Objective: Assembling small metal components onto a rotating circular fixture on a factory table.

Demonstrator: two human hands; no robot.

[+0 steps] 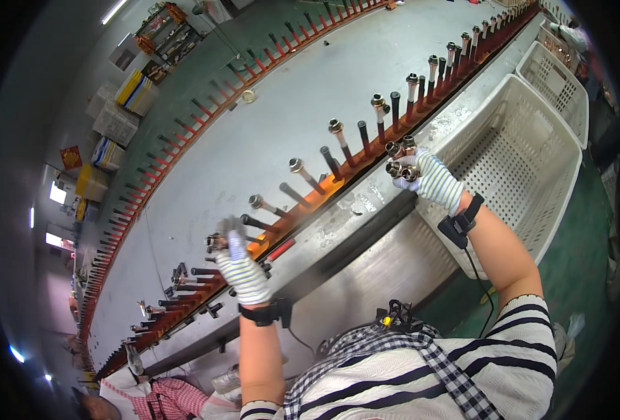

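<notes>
My left hand (240, 262), in a striped glove, holds a short metal fitting (217, 242) against a black peg on the orange rail (303, 203). My right hand (429, 178), gloved the same way, is shut on several metal fittings (400, 159) just above the rail's near edge. Along the rail, black pegs (331, 162) alternate with pegs that carry silver-capped fittings (336, 129). Both wrists wear black bands with a cable.
A wide grey conveyor surface (268, 133) lies beyond the rail, with a second orange peg rail (205, 115) at its far side. White perforated crates (527, 161) stand on my right. Another person (163, 399) works at lower left; shelves and boxes (124, 105) stand far left.
</notes>
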